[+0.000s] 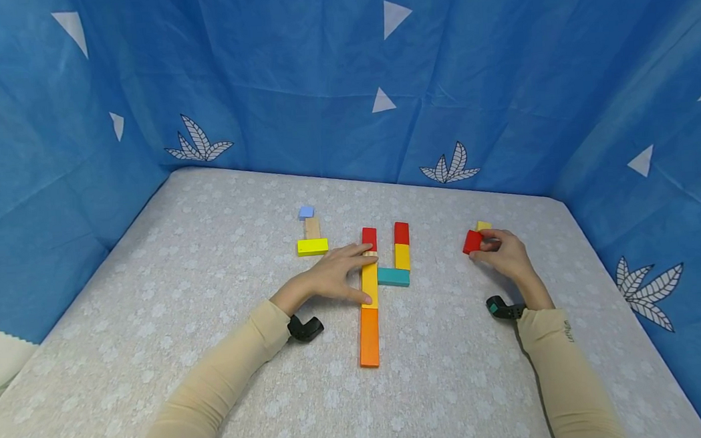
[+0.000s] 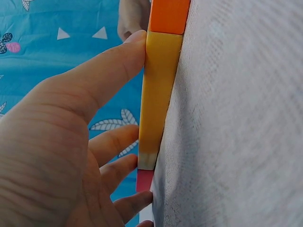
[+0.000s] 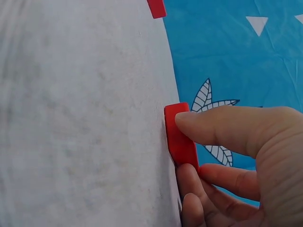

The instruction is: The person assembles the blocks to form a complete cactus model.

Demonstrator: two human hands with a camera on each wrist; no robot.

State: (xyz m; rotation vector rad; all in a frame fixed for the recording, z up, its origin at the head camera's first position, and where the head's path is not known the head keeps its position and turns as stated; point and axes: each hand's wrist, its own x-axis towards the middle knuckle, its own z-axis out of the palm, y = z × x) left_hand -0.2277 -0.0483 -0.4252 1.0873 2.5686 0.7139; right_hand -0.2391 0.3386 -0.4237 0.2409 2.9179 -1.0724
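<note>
My left hand point(image 1: 334, 273) reaches over a straight row of wooden blocks, fingers spread. In the left wrist view its thumb and fingertips touch the long yellow block point(image 2: 158, 90) along the row. An orange block point(image 1: 368, 338) forms the near end and a red block point(image 1: 369, 238) the far end; a light wood piece lies partly under the fingers. At the right, my right hand point(image 1: 508, 255) pinches a small red block point(image 3: 180, 137) between thumb and fingers, low at the tablecloth. Just behind it lies a pale yellow block point(image 1: 483, 225), partly hidden.
A teal block point(image 1: 393, 276) joins the row to a yellow block point(image 1: 402, 257) and a red block point(image 1: 401, 233). Further left lie a bright yellow block point(image 1: 313, 247), a plain wood block point(image 1: 312, 227) and a blue block point(image 1: 306, 211). Blue curtains point(image 1: 318, 80) surround the table.
</note>
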